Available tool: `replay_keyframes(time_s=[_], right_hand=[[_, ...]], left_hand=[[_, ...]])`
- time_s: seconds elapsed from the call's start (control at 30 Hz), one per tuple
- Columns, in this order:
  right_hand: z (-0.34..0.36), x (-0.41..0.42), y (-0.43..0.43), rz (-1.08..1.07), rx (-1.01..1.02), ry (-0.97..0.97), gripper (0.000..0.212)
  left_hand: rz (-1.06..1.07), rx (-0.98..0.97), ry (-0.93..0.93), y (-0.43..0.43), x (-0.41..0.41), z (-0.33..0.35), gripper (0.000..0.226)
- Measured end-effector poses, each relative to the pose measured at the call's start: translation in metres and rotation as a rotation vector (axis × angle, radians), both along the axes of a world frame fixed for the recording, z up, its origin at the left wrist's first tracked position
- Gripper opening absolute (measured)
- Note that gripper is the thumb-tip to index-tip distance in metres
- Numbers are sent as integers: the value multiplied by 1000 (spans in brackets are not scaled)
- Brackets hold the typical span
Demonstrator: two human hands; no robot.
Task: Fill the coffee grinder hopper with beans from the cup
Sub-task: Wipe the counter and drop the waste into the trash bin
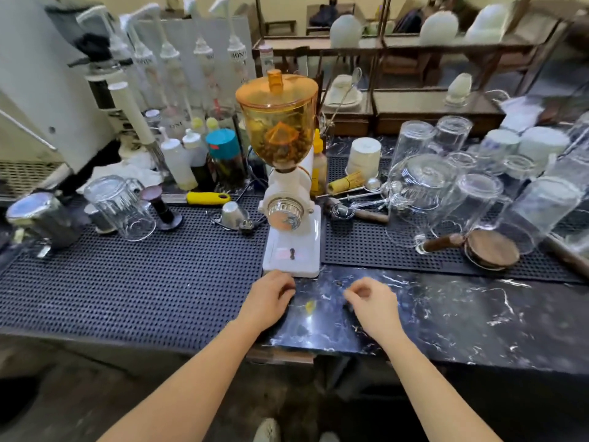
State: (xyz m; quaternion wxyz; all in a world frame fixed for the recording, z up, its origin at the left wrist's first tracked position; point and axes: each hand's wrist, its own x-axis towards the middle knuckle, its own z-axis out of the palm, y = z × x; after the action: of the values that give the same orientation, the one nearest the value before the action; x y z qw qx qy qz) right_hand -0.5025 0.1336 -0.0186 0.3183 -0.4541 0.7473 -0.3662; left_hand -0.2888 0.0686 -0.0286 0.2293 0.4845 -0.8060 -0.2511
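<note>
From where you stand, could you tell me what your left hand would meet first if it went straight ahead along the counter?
Most likely the flat white base of the coffee grinder: the left hand, loosely curled and empty, rests right at the base's near edge. Depth is slightly unclear, but nothing else appears between them.

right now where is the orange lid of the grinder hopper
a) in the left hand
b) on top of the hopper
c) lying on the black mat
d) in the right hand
b: the orange lid sits on top of the hopper, which holds beans, while the left hand and right hand rest low on the counter holding no lid.
</note>
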Motion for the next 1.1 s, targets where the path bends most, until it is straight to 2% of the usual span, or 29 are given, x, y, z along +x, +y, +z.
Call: replay_keyframes(time_s=[0.07,0.1,0.17,0.23,0.27,0.3,0.33,0.37,0.4,0.47,0.57,0.67,0.8,1.1], right_hand=[[4,-2,-3,-212,-10,-441,14],[6,-3,-4,-298,8,-643,12],[10,-3,-8,-405,53,-880,13],[12,-1,-16,-427,82,-887,19],[14,2,-20,-404,83,-788,21],[14,4,-24,-355,73,-603,23],[13,6,-26,-282,58,-341,25],[12,8,-27,-184,42,-76,24],[8,11,-27,-98,33,129,22],[0,15,-29,-3,38,352,18],[-8,17,-35,13,54,491,17],[-13,15,-38,1,14,503,14],[-19,14,-39,-4,4,524,14],[-22,17,-38,-14,18,525,14]], left_hand=[[230,186,212,2,-5,3,14],[362,327,401,3,-9,5,19],[551,624,859,2,-16,8,27],[659,872,1195,-2,-18,15,27],[684,950,1283,-6,-18,19,25],[689,988,1293,-12,-19,21,23],[676,958,1211,-17,-20,22,21],[646,844,1017,-24,-20,22,21],[584,667,736,-30,-19,21,20],[427,317,249,-40,-18,17,9],[281,133,-41,-52,-19,14,32],[219,82,-165,-65,-22,11,42],[176,12,-161,-72,-24,7,23],[92,-83,-161,-74,-20,2,20]])
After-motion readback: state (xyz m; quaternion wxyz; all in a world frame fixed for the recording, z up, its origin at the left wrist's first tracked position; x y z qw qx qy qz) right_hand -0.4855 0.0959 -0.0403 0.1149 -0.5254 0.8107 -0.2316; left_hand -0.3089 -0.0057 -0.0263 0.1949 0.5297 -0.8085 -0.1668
